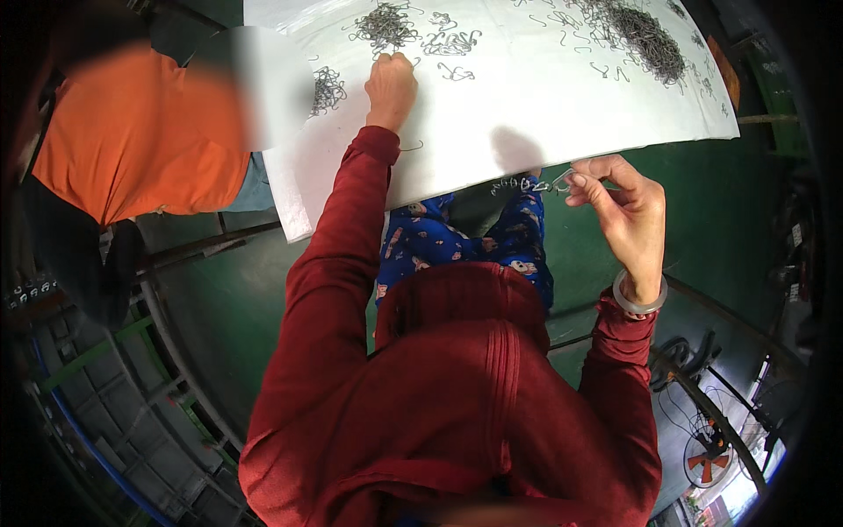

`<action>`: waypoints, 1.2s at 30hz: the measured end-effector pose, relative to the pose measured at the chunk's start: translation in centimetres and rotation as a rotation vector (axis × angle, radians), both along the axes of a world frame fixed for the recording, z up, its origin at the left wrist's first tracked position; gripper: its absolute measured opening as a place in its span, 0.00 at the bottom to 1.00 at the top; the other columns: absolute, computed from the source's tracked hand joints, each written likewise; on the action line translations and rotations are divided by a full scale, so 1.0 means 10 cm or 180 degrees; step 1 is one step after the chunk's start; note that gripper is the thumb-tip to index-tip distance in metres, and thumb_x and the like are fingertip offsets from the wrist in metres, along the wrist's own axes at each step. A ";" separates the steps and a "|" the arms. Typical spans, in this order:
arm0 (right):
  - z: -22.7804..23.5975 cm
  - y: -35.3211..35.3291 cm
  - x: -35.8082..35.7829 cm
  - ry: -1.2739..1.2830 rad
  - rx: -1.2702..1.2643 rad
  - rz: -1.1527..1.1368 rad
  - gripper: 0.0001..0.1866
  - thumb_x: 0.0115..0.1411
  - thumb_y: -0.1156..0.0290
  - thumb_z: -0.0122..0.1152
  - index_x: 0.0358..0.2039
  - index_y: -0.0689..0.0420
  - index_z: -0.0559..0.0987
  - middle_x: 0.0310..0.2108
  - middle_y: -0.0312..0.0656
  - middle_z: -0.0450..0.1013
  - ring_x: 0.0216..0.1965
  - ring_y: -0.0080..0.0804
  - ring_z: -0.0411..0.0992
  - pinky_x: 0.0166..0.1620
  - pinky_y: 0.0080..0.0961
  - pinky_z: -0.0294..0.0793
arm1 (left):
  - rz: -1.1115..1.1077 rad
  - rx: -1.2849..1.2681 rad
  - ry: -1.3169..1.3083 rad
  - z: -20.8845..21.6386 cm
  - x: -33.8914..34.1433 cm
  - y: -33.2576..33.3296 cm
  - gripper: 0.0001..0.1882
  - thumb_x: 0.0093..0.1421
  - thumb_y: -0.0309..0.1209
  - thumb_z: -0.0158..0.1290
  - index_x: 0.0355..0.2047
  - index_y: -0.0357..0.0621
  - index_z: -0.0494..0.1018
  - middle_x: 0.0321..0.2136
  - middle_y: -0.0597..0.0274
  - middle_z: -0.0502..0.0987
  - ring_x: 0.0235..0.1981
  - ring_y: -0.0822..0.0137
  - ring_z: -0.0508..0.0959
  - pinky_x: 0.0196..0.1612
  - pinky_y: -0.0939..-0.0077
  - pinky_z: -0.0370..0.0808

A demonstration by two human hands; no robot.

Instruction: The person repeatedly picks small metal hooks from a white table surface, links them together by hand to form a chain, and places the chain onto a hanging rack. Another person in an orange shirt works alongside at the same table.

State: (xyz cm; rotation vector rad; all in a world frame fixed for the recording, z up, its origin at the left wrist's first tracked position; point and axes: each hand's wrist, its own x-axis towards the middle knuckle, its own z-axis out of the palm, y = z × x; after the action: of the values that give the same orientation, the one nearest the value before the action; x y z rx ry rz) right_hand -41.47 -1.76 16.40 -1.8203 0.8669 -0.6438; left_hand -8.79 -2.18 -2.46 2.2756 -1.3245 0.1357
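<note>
My left hand (391, 90) reaches over the white tabletop (465, 119), its fingers curled closed beside a pile of bent metal wire hooks (385, 25). Its fingertips are hidden, so anything they pinch does not show. Several loose hooks (452, 42) lie to the right of that pile. Just off the table's near edge, my right hand (628, 204) pinches a wire hook (564, 179) between thumb and fingers. A row of small metal hooks (514, 184) runs left from it, seemingly linked, over my lap.
A larger heap of hooks (648, 42) lies at the far right of the table, with others scattered around it. Another small pile (327, 90) sits near the left edge. A person in an orange top (140, 132) is close on my left. A fan (707, 461) stands at the lower right.
</note>
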 end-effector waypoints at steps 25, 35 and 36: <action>-0.33 0.14 -0.05 -0.0552 0.0172 -0.0603 0.05 0.59 0.82 0.58 0.36 0.67 0.79 0.30 0.40 0.77 0.29 0.24 0.76 0.34 0.19 0.78 | -0.1827 -0.1549 0.3127 1.21 -1.80 0.74 0.05 0.54 0.24 0.60 0.32 0.39 0.78 0.35 0.59 0.76 0.39 0.65 0.77 0.44 0.72 0.74; -0.28 0.19 0.09 -0.0432 -0.0021 -0.0425 0.12 0.58 0.82 0.60 0.44 0.64 0.73 0.31 0.43 0.78 0.30 0.24 0.77 0.30 0.19 0.78 | -0.1752 -0.1854 0.3376 1.09 -1.91 0.78 0.06 0.63 0.22 0.52 0.40 0.36 0.71 0.36 0.55 0.78 0.40 0.69 0.78 0.44 0.75 0.75; -0.23 0.16 0.07 -0.0406 0.0073 -0.0418 0.15 0.58 0.82 0.61 0.45 0.64 0.72 0.31 0.43 0.78 0.28 0.23 0.76 0.29 0.18 0.77 | -0.1769 -0.1851 0.3480 1.09 -1.90 0.79 0.06 0.62 0.21 0.52 0.40 0.36 0.71 0.36 0.55 0.78 0.40 0.69 0.78 0.44 0.75 0.75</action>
State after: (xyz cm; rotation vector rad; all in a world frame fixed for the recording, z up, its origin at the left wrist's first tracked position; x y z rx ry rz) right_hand -40.77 -0.14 14.12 -1.6923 0.9095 -0.8208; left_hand -27.83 5.68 8.49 1.0862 -1.0193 -0.7126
